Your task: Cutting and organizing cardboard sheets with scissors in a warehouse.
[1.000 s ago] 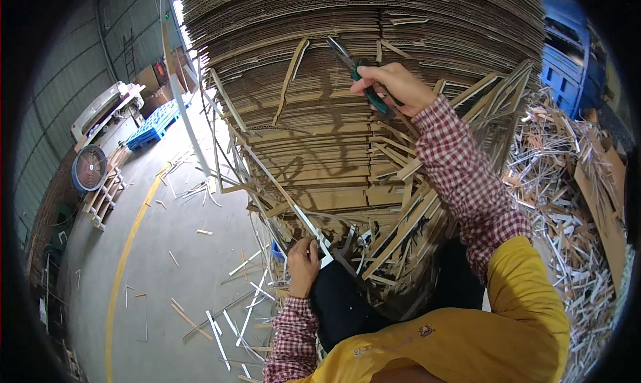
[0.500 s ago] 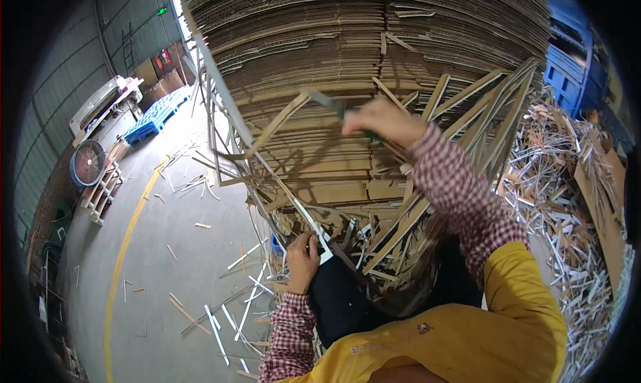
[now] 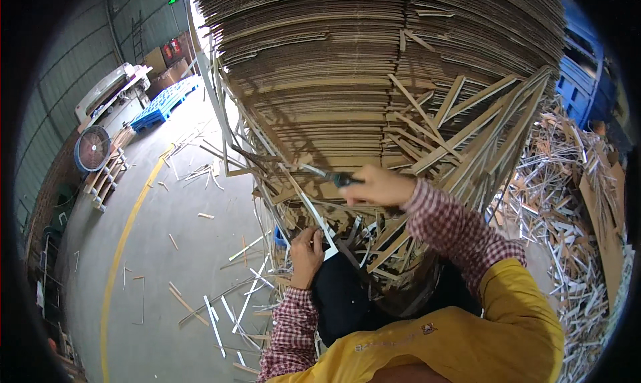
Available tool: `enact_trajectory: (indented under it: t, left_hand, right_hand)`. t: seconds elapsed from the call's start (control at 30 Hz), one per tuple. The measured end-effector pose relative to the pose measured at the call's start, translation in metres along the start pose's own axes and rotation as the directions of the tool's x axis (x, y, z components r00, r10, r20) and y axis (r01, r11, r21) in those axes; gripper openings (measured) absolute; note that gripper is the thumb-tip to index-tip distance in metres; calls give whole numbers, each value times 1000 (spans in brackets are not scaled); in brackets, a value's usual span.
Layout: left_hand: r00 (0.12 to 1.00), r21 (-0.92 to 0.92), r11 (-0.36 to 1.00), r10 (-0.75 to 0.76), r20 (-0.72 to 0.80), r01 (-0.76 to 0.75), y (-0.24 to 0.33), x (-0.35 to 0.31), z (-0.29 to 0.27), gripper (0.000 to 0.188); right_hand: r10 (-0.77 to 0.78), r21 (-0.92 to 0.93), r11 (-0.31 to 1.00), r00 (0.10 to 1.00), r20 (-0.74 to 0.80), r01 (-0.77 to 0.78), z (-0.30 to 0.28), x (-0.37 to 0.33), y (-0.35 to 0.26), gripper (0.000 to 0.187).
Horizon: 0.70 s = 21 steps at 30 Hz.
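My right hand (image 3: pixel 380 185) is closed around the dark green handle of a tool (image 3: pixel 342 179) with a flat, pale blade. It may be a knife or a scraper; blur hides its exact kind. The blade points left and meets a long, thin white-edged cardboard strip (image 3: pixel 308 206), or comes close to it. At the strip's lower end, beside my dark-clothed knee (image 3: pixel 340 296), my left hand (image 3: pixel 306 257) pinches it with curled fingers. Before me rises a tall stack of flat cardboard sheets (image 3: pixel 320 119), edges facing me.
Cut cardboard strips (image 3: pixel 481 106) lean against the stack's right side. A large heap of scraps (image 3: pixel 561 223) lies to the right, below a blue bin (image 3: pixel 577 83). More offcuts (image 3: pixel 214 323) litter the floor at left. Farther off stand a fan (image 3: pixel 92 149) and a blue pallet (image 3: pixel 163 106).
My right hand and the tool have come down from higher on the stack toward the strip. My left hand stays by the knee. The whole view has shifted slightly.
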<state>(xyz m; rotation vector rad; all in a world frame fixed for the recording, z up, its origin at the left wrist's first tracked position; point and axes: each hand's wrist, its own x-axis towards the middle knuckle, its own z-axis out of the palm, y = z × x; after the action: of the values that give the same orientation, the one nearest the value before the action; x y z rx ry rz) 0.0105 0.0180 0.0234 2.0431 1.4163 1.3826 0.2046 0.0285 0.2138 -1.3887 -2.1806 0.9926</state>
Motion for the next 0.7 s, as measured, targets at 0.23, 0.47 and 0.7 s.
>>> enact_trajectory:
  t: [0.23, 0.47, 0.7]
  left_hand:
    - [999, -4, 999, 32, -19, -32, -4, -1, 1, 19]
    - [1000, -51, 998, 22, -8, -22, -3, -1, 0, 20]
    - [995, 0, 996, 87, -43, -87, -15, -4, 5, 19]
  right_hand:
    - [-228, 248, 921, 932, -280, 300, -90, 61, 9, 34]
    - [-71, 305, 937, 948, -309, 169, -116, 52, -26, 39]
    - [-27, 365, 918, 940, -339, 158, -122, 60, -13, 40]
